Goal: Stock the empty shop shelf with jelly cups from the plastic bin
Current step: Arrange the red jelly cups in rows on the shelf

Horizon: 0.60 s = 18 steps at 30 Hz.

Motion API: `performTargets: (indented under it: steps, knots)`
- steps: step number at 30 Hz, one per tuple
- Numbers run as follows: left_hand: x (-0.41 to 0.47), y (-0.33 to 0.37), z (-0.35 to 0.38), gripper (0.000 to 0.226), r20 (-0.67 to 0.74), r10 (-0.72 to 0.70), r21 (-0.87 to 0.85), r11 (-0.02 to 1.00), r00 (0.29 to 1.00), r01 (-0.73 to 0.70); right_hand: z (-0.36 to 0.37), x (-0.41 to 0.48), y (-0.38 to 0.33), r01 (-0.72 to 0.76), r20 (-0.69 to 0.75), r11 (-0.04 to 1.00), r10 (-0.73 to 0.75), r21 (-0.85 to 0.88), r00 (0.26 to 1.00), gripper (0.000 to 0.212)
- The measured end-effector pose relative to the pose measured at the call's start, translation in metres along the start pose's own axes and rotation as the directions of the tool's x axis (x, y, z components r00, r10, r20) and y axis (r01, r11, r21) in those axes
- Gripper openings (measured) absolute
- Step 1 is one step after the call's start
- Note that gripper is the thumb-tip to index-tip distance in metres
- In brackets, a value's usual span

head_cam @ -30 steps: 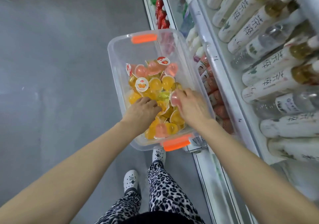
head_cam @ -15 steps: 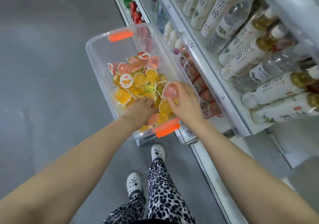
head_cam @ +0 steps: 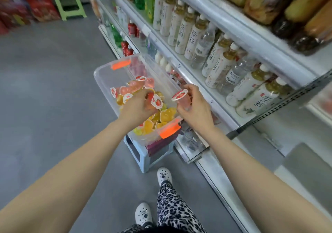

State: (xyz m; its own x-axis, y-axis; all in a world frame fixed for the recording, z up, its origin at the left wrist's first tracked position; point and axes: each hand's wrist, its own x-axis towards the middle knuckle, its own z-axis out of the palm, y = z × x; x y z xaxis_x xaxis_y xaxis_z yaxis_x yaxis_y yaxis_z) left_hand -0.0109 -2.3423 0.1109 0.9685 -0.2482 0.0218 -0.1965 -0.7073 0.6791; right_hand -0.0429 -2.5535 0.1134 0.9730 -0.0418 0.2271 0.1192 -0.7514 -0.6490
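Gripping jelly cups (head_cam: 156,102): left hand (head_cam: 138,108) over bin (head_cam: 101,83), right hand (head_cam: 195,109) above rim.

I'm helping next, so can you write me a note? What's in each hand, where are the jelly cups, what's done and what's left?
Left hand: grips a red jelly cup over the plastic bin.
Right hand: pinches a pink jelly cup above the bin's rim.
The bin sits on a small stool beside the drinks shelf; many cups lie inside.
Done: two cups picked up.
Left: shelving them and the rest; the empty shelf isn't clearly in view.
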Motion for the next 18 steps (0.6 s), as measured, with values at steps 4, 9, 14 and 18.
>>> performTargets:
  steps: [4, 9, 14, 18]
  knots:
    - [-0.018, 0.024, -0.001, 0.052, -0.007, 0.08, -0.109, 0.991, 0.997, -0.08, -0.031, -0.031, -0.012, -0.039, -0.104, 0.999, 0.038, -0.009, 0.994, 0.04]
    - [-0.034, 0.072, 0.008, 0.046, 0.068, 0.149, -0.213, 0.968, 0.987, -0.131, -0.077, -0.075, -0.014, -0.079, -0.221, 0.997, 0.072, -0.024, 0.973, 0.035]
    - [-0.041, 0.124, 0.03, 0.055, 0.141, 0.279, -0.263, 0.936, 0.95, -0.236, -0.127, -0.115, -0.006, -0.142, -0.339, 0.985, 0.102, -0.095, 0.935, 0.035]
    - [-0.048, 0.169, 0.051, 0.057, 0.216, 0.375, -0.28, 0.909, 0.902, -0.311, -0.165, -0.146, 0.006, -0.224, -0.439, 0.969, 0.158, -0.102, 0.884, 0.035]
